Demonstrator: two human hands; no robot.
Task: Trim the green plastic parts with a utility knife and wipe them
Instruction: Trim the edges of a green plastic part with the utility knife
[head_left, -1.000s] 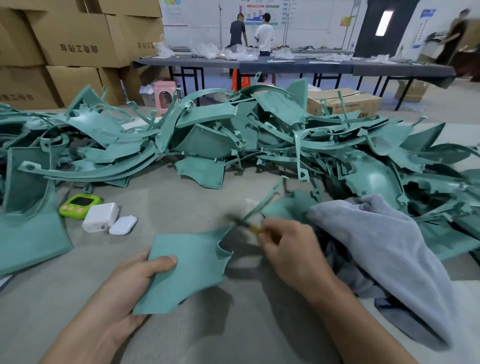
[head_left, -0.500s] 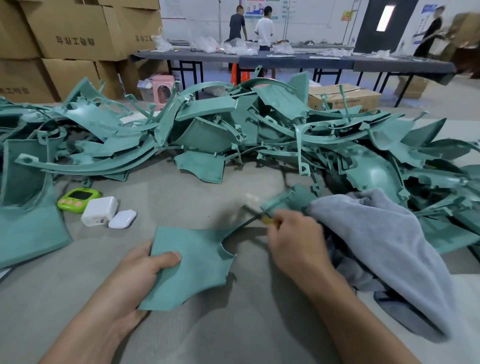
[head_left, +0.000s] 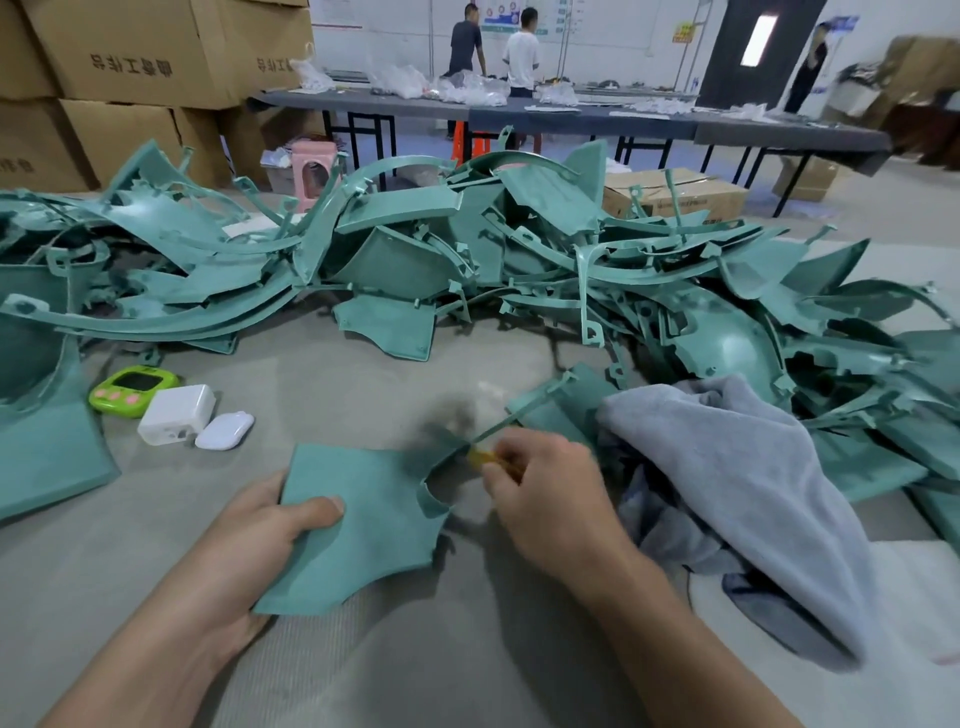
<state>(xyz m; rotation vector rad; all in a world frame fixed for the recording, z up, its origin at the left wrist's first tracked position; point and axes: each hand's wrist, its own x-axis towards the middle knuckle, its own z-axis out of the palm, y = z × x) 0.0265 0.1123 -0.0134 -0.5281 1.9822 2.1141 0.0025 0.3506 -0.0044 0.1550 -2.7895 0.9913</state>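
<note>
My left hand (head_left: 265, 535) grips the left edge of a flat green plastic part (head_left: 363, 519), thumb on top, holding it just above the grey table (head_left: 363, 665). A thin green arm of that part runs up and right towards the pile. My right hand (head_left: 545, 493) holds a utility knife with a yellow handle (head_left: 480, 457) against that thin arm, where the arm meets the flat panel. The blade itself is blurred. A grey cloth (head_left: 737, 488) lies bunched right beside my right hand.
A large heap of green plastic parts (head_left: 467, 260) spans the table behind my hands. A green timer (head_left: 132, 389), a white charger (head_left: 176, 413) and a white earbud case (head_left: 224, 430) sit at the left. Cardboard boxes (head_left: 156, 62) and a long dark table with people stand beyond.
My right hand with the knife has slid a little along the thin arm, nearer the flat panel. My left hand keeps its grip on the part.
</note>
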